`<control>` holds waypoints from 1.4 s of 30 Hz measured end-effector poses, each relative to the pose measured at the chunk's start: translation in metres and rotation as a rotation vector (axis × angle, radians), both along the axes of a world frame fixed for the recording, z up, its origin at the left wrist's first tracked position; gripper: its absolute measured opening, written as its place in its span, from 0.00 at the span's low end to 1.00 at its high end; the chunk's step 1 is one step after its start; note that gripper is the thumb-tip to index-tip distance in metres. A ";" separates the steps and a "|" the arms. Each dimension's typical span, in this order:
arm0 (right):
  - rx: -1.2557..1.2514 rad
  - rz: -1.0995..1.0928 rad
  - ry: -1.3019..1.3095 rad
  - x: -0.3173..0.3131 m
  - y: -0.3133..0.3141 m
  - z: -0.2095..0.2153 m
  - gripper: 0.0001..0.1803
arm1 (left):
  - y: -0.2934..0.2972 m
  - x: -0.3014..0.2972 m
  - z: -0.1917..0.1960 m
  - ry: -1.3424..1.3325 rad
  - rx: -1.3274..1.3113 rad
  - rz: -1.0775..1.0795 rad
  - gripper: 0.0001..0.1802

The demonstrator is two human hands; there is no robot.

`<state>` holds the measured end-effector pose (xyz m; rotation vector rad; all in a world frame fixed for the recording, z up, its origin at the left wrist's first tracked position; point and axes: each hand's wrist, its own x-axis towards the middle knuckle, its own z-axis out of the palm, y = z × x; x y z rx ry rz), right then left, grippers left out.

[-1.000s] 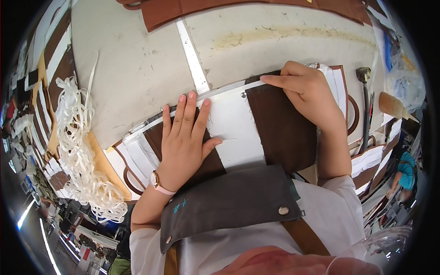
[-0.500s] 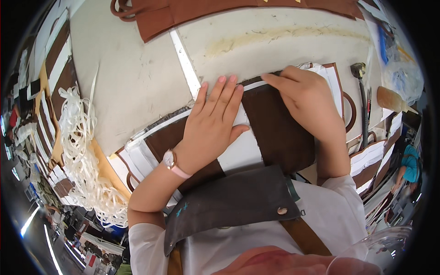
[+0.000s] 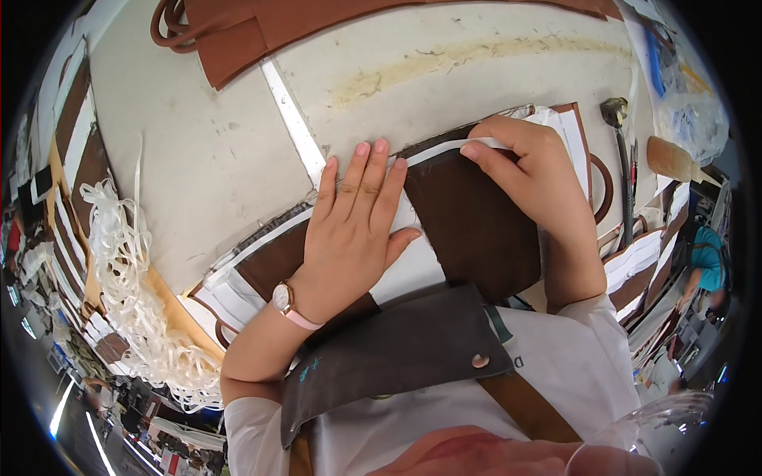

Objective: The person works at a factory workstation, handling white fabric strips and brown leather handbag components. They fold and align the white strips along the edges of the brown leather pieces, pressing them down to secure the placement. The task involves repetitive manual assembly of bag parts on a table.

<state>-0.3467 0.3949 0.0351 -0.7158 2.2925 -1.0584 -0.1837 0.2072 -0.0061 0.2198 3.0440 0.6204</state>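
Left hand flat, fingers spread on brown leather panel at table's near edge, right hand pinching white strip along its top—liable to wrinkle if panel slips.

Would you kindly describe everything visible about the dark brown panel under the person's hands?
The dark brown panel is a flat, matte sheet, leather-like, lying on the pale worktable atop a stack of similar brown and white pieces. A narrow white strip runs along its far edge. The right hand pinches that strip at the edge, while the left hand lies flat, fingers spread, over the white piece beside it. Its near edge disappears under the apron.
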 end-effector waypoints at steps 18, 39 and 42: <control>0.123 0.035 0.287 -0.003 -0.001 -0.016 0.11 | 0.003 -0.002 0.002 -0.024 -0.010 0.003 0.44; 0.144 0.009 0.203 -0.017 0.020 0.005 0.13 | 0.034 -0.044 0.004 0.246 -0.047 -0.025 0.23; 0.138 -0.072 0.126 -0.019 0.022 0.002 0.12 | 0.032 -0.045 0.004 0.257 -0.036 -0.038 0.23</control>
